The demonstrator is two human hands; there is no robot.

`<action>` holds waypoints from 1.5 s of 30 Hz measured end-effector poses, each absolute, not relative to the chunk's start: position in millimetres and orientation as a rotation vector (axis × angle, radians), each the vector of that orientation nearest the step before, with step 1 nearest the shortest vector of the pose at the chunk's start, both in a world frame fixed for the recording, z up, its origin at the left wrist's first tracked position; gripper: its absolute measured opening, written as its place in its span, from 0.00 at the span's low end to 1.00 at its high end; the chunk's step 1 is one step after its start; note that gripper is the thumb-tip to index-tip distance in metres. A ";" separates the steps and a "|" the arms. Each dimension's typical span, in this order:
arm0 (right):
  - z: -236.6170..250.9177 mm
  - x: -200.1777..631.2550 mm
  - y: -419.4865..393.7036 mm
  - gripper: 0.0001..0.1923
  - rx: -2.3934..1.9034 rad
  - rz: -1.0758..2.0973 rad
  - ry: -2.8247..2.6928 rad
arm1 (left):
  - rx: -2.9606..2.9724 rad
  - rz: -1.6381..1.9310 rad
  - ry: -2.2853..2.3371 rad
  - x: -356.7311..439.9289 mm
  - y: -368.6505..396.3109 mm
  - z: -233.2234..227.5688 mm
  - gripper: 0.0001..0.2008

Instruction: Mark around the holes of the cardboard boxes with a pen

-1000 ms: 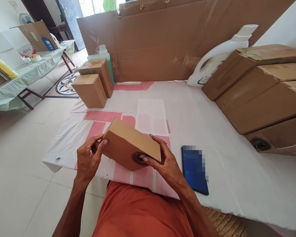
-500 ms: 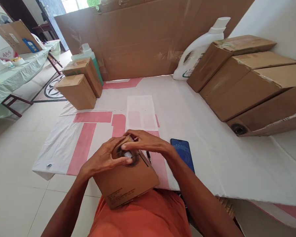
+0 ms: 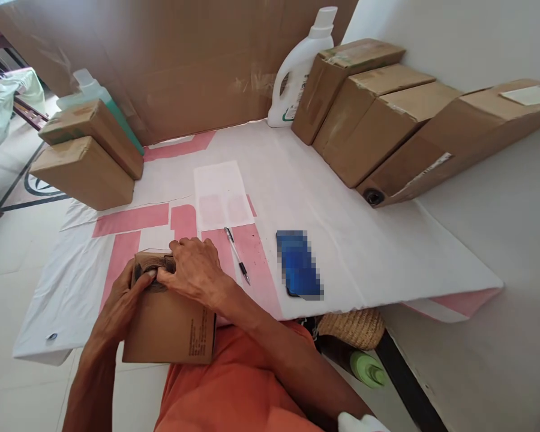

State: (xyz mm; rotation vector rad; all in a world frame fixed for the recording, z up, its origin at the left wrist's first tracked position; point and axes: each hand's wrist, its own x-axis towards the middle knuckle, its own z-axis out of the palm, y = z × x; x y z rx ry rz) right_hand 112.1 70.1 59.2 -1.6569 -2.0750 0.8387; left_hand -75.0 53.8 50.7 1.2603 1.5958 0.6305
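Observation:
A small brown cardboard box [image 3: 168, 327] rests at the table's front edge, against the orange clothing. Small dark print runs up its right side, and a dark smudged patch [image 3: 155, 282] marks its top end. My left hand [image 3: 119, 303] is closed on the box's left edge, its thumb reaching onto that patch. Curled over the upper right edge is my right hand [image 3: 195, 270], with its thumb meeting the left one at the patch. The fingers hide part of the patch. A pen [image 3: 237, 255] lies just right of my right hand, below a white sheet of paper [image 3: 222, 186].
A phone [image 3: 299, 264] lies near the front edge. Several brown boxes [image 3: 387, 132] line the right side beside a white jug [image 3: 297, 72]. Two boxes [image 3: 85, 174] and a green bottle [image 3: 121, 120] stand at left. A cardboard panel [image 3: 184, 66] closes the back.
The view has swung to the right. The box has turned in my hands, so its print now sits at the right. My right hand has shifted, and the pen shows in full.

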 end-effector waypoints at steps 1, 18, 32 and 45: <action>59.2 116.8 71.3 0.23 -1.656 0.825 -2.086 | 1.264 0.633 1.583 -69.1 50.9 48.7 0.34; -15.0 228.7 39.9 0.08 -2.127 0.923 -1.606 | 1.256 0.599 1.578 -72.1 26.7 23.6 0.39; 55.8 242.6 10.3 0.11 -1.146 0.944 -0.836 | 1.300 0.652 1.085 -0.4 21.1 23.1 0.43; 30.2 185.7 -24.6 0.09 -1.111 1.167 -1.052 | 1.329 0.639 0.959 -7.6 16.3 18.4 0.48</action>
